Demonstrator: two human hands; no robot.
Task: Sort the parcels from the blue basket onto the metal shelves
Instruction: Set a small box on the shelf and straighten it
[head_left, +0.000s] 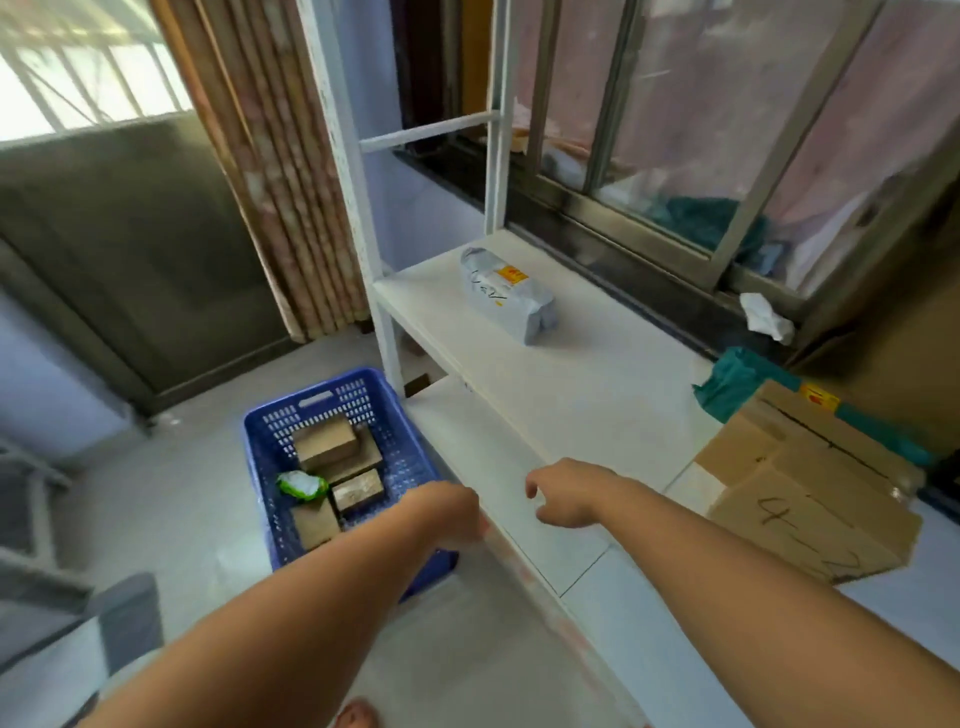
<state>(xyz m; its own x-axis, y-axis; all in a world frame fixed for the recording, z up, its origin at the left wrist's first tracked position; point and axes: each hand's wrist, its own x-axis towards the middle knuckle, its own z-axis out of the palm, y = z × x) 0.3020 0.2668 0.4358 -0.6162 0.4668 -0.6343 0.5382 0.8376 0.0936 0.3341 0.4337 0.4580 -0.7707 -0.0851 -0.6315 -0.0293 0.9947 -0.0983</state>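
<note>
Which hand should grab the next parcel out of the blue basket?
Left. The left hand hangs over the near corner of the blue basket, close to the brown boxes. The right hand, empty, is over the shelf edge, farther from them.

Your left hand at blue basket rim, right hand loose above shelf; 4 brown boxes in basket, grey parcel on shelf.

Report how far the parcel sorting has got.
Done: one grey parcel lies on the white shelf. In hand: nothing seen; the right hand hangs empty, the left hand is over the blue basket, fingers hidden. Left: several brown boxes and a green-white packet in the basket.
</note>
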